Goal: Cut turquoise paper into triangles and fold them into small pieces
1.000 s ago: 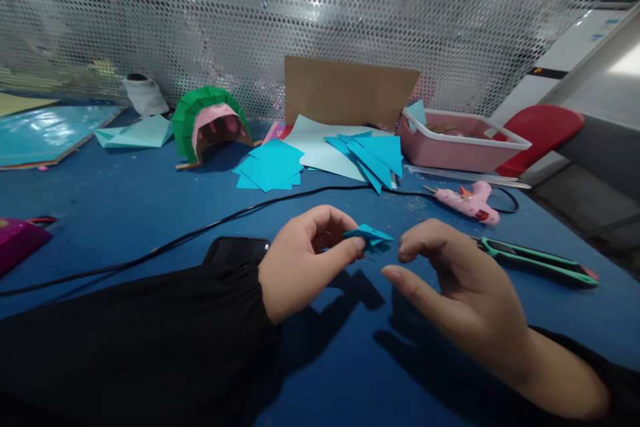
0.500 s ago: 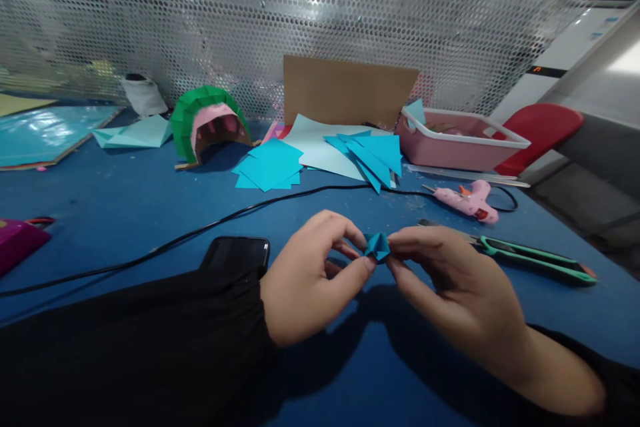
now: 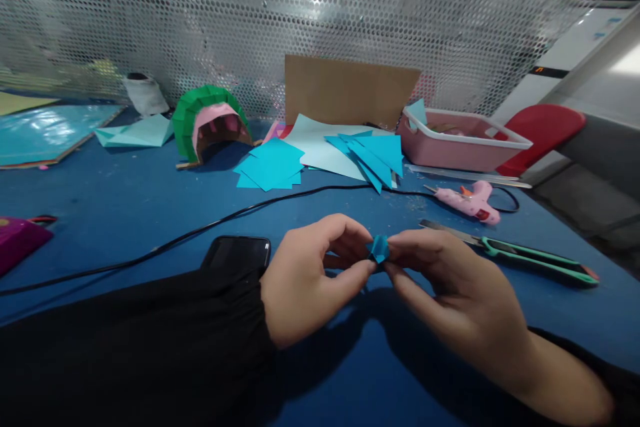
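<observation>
A small folded piece of blue paper (image 3: 380,249) is pinched between both hands above the blue table. My left hand (image 3: 315,280) grips its left side with thumb and fingertips. My right hand (image 3: 450,287) holds the right side the same way, and the fingertips hide part of the folds. Beyond the hands lie a fan of blue paper triangles (image 3: 383,155) and a stack of blue paper squares (image 3: 273,163). Close to my left wrist is a black phone (image 3: 237,253). Scissors with green-and-black handles (image 3: 540,260) lie to the right of my right hand.
A black cable (image 3: 200,227) crosses the table. The pink glue gun (image 3: 470,201) rests at the right, before a pink basket (image 3: 465,143). A green paper arch (image 3: 203,117), cardboard (image 3: 350,90) and white sheets (image 3: 315,147) stand or lie along the back, near a perforated metal panel (image 3: 225,7).
The folded blue paper has turned slightly between my fingertips and shows a different face. Both hands keep hold of it in nearly the same place.
</observation>
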A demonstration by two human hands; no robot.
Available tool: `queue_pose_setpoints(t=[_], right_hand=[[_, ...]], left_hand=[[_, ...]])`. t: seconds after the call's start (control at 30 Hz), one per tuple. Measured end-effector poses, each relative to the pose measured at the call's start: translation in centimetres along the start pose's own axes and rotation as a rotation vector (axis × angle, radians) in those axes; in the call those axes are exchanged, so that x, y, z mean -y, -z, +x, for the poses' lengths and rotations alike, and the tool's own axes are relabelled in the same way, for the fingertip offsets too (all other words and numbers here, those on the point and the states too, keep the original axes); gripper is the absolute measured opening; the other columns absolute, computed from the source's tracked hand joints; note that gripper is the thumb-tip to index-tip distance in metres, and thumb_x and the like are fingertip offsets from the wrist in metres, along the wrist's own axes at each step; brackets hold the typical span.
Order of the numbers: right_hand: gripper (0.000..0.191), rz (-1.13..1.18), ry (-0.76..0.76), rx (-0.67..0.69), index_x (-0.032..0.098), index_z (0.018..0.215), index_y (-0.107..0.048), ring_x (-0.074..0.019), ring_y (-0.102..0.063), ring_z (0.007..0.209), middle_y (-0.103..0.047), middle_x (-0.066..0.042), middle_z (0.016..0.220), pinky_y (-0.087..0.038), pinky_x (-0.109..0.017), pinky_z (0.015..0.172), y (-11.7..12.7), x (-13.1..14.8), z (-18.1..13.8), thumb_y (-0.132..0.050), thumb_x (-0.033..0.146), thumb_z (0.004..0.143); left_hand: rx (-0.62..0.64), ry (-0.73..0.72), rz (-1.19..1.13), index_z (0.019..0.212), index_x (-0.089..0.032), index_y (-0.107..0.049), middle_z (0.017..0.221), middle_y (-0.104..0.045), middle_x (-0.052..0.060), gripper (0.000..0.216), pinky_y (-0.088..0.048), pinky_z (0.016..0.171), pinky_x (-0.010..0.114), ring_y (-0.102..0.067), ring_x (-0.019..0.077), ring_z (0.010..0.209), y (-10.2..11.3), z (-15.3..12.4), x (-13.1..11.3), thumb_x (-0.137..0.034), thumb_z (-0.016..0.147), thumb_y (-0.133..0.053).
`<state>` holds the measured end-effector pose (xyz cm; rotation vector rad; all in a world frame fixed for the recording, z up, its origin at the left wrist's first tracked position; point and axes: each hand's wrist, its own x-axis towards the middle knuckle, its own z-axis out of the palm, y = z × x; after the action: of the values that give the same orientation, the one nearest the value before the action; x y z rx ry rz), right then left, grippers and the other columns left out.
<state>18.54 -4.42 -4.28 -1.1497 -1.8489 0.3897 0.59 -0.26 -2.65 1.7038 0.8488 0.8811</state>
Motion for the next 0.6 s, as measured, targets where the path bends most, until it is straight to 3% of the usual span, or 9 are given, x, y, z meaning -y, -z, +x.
queue_pose_setpoints(t=[0.13,0.37,0.6], right_hand=[[0.031,-0.035,0.004,-0.032,0.026,0.106,-0.054,-0.0122,-0.067,0.078,-0.066,0.001,0.087,-0.055,-0.020,0.074,0.0,-0.1,-0.2,-0.059,0.009,0.080],[0.020,-0.158,0.175,0.058,0.023,0.091,-0.059,-0.0150,-0.065,0.079,-0.067,-0.003,0.084,-0.053,-0.024,0.073,0.6,0.7,0.8,-0.054,0.007,0.080],[0.016,-0.159,0.157,0.039,0.025,0.092,-0.061,-0.0144,-0.066,0.078,-0.070,-0.001,0.084,-0.054,-0.023,0.072,0.8,0.6,0.4,-0.062,0.012,0.083]], left_hand=[[0.024,0.022,-0.023,0.087,-0.013,-0.060,0.079,-0.067,0.002,0.012,-0.053,0.065,0.018,-0.064,0.0103,0.070,0.0,0.0,0.0,-0.009,0.076,-0.062],[0.080,0.044,-0.058,0.084,-0.013,-0.060,0.076,-0.065,0.000,0.010,-0.050,0.064,0.018,-0.061,0.0092,0.068,0.1,0.0,0.1,-0.009,0.075,-0.063],[0.102,0.132,-0.138,0.078,-0.013,-0.061,0.076,-0.065,0.002,0.006,-0.049,0.063,0.021,-0.061,0.0119,0.070,0.4,0.4,0.3,-0.016,0.075,-0.066]])
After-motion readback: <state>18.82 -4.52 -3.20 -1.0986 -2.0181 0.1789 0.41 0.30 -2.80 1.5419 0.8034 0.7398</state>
